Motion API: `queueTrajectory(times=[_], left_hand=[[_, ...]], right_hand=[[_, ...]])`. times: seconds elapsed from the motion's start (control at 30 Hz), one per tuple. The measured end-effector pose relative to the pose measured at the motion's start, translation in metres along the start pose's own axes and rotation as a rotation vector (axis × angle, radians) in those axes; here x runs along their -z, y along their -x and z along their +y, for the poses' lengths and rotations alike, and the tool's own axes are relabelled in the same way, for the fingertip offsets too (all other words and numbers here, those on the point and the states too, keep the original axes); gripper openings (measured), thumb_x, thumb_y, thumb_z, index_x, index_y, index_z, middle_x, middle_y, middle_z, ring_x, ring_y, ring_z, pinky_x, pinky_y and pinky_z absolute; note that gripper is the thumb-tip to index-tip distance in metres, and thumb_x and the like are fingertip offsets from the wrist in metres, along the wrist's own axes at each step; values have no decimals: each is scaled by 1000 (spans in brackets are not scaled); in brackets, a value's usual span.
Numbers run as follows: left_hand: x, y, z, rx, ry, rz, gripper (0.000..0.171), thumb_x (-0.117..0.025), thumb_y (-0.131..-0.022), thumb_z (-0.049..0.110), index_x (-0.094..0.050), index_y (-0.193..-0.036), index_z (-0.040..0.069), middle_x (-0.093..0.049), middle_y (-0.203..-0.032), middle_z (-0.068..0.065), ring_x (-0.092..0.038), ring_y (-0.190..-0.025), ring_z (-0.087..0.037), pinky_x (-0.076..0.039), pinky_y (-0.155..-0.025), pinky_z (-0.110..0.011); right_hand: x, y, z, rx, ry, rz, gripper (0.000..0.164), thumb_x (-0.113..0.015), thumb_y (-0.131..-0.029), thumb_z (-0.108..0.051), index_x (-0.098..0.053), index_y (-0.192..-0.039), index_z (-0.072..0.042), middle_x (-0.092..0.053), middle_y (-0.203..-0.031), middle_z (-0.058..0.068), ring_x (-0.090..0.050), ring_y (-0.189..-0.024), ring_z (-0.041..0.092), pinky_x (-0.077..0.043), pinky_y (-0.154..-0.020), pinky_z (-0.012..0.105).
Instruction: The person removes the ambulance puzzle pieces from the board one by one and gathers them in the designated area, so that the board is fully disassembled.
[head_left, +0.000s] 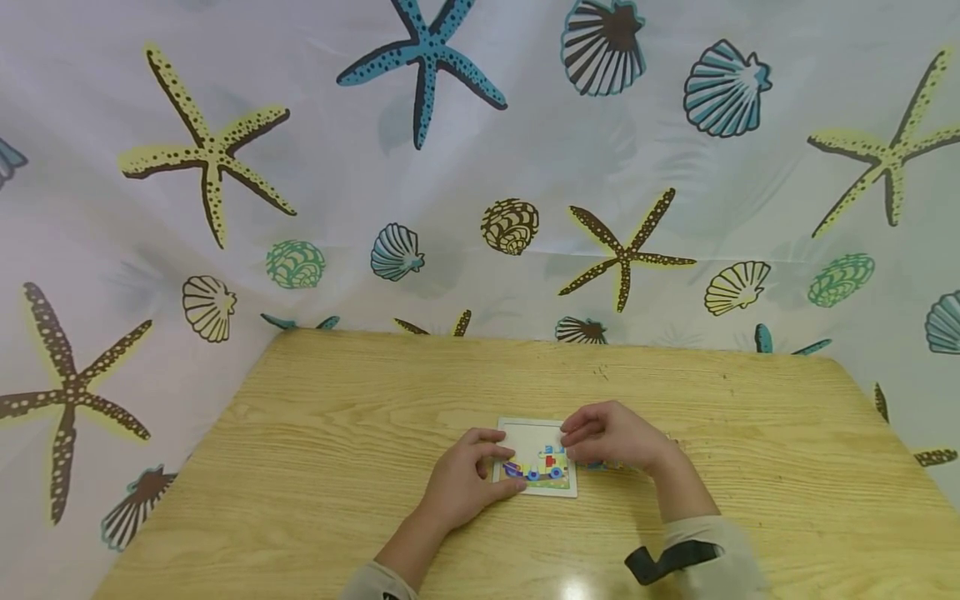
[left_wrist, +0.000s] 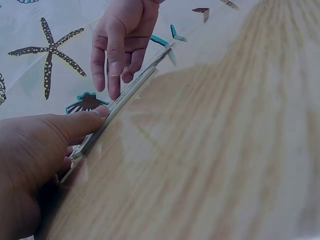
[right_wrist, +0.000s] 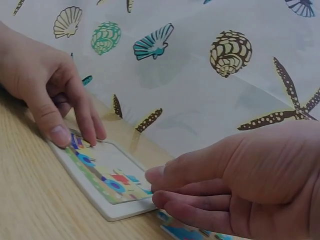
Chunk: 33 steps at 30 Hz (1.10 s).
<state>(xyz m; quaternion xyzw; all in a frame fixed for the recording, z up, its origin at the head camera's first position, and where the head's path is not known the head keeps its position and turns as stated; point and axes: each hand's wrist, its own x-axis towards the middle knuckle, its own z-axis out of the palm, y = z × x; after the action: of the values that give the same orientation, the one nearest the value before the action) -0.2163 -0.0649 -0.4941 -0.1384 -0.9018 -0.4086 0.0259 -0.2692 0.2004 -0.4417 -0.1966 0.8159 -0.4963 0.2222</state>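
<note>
Fingers (head_left: 491,451) of our left hand (head_left: 459,482), bent and set well apart from the thumb, grip the left end of a puzzle board (head_left: 529,437) on the wooden table (head_left: 337,500). Inside its white rim, colorful pieces (head_left: 534,476) make a blue-wheeled picture across the near half; the far half shows pale base. At the board's right edge, our right hand (head_left: 618,435) extends nearly straight fingers, tips close together, holding nothing that we can see. Below that hand, loose pieces (right_wrist: 185,233) lie partly hidden. We wear a black strap (head_left: 675,560) at the right sleeve (head_left: 716,579).
</note>
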Motion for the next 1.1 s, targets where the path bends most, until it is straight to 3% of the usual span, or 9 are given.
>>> queueTrajectory(times=[0.27, 0.53, 0.93, 1.1], left_hand=[[0, -1, 0, -1, 5, -4, 45, -84, -77, 44, -76, -109, 14, -61, -132, 1, -47, -72, -6, -41, -66, -20], [0, -1, 0, 5, 8, -16, 45, -85, -77, 45, -76, -109, 15, -60, -133, 2, -47, -73, -6, -41, -66, -20], [0, 1, 0, 12, -6, -28, 46, -84, -77, 46, -76, -109, 14, -60, -133, 1, -46, -73, -5, -40, -66, -20], [0, -1, -1, 3, 0, -19, 45, -84, -77, 46, -76, -109, 14, -60, -133, 3, -46, -73, -4, -40, -66, -20]], right_hand=[[-10, -7, -1, 2, 146, 45, 36, -84, -77, -6, -67, -108, -1, -71, -102, 11, -64, -81, 16, -54, -72, 27], [-14, -9, -4, 32, 211, 53, 31, -84, -75, -4, -70, -102, -4, -68, -95, 8, -59, -78, 15, -52, -72, 27], [-14, -6, 2, -19, 105, 42, 10, -80, -82, -9, -77, -90, -2, -73, -80, 4, -61, -70, 13, -52, -66, 31], [-15, -5, -5, -30, 68, 14, 10, -75, -88, -10, -76, -90, 0, -73, -79, 6, -62, -66, 12, -54, -64, 31]])
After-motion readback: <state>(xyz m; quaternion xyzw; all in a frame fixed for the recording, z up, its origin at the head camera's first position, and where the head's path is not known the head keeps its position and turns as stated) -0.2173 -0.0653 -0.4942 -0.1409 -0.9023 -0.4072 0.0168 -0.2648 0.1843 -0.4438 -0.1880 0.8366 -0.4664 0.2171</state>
